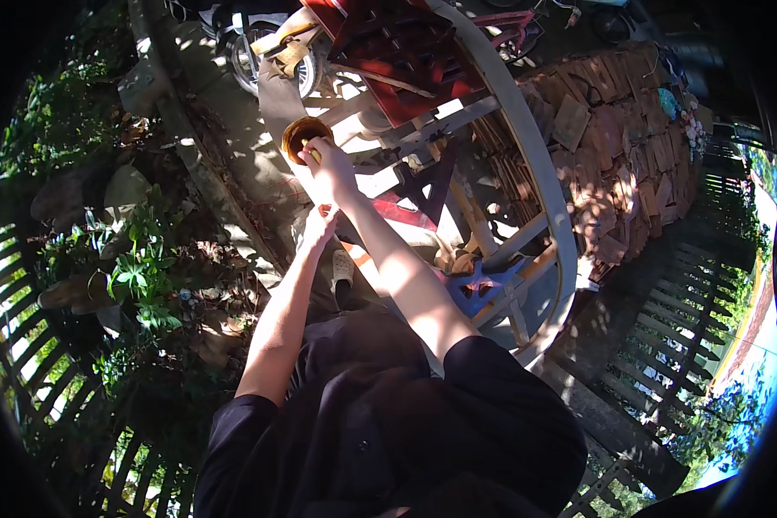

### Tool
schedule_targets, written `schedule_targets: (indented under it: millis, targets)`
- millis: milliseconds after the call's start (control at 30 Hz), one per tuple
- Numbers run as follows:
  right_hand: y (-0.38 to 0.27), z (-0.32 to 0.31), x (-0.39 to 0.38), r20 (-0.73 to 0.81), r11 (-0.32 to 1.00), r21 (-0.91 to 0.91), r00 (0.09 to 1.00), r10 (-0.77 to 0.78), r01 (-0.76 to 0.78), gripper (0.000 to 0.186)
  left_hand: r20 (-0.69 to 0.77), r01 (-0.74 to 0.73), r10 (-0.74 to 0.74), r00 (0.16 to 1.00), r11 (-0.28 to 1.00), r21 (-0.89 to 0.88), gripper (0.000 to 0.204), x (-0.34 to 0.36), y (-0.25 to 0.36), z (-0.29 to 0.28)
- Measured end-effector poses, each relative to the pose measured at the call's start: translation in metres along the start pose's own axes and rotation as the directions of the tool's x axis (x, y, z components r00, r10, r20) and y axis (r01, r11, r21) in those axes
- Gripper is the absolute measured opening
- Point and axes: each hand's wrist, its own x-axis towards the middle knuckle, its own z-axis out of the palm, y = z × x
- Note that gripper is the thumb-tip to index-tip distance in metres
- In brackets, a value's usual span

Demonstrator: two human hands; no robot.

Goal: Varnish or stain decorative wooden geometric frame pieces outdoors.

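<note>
Outdoors, item one: round brown bowl (304, 136), shallow, with something yellow inside, contents unclear in the glare; right hand (330, 169) stretched well forward, arm straight, fingers curled on the bowl's near rim; left hand (320, 226) lower and nearer, fingers apparently loosely bent, grip not discernible; bowl sat just above a pale wooden frame (527, 147); stacked bricks (630, 147) beyond; green plants (142, 268) at left.

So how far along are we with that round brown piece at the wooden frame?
Done: nothing looks finished from here. In hand: the right hand grips the round brown piece at the pale wooden frame; the left hand hovers just below, and what its fingers hold is unclear. Left: the brown piece is not yet released, and I cannot tell whether it is seated.
</note>
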Motion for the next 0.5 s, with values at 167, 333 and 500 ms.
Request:
schedule_targets:
  millis: [167, 333, 500]
  targets:
    - [-0.019, 0.014, 0.001, -0.058, 0.990, 0.137, 0.998, 0.039, -0.031, 0.016, -0.012, -0.181, 0.187, 0.982, 0.962, 0.204, 0.045, 0.022, -0.044, -0.005]
    - [-0.038, -0.003, 0.003, -0.037, 1.000, 0.021, 0.999, 0.019, -0.019, 0.019, 0.083, -0.079, 0.069, 0.994, 0.988, 0.131, 0.047, 0.030, -0.055, -0.009]
    - [-0.041, -0.008, 0.007, -0.082, 0.999, -0.036, 0.996, 0.022, -0.025, 0.021, 0.389, -0.194, 0.218, 0.895, 0.976, -0.101, 0.044, 0.017, -0.031, -0.017]
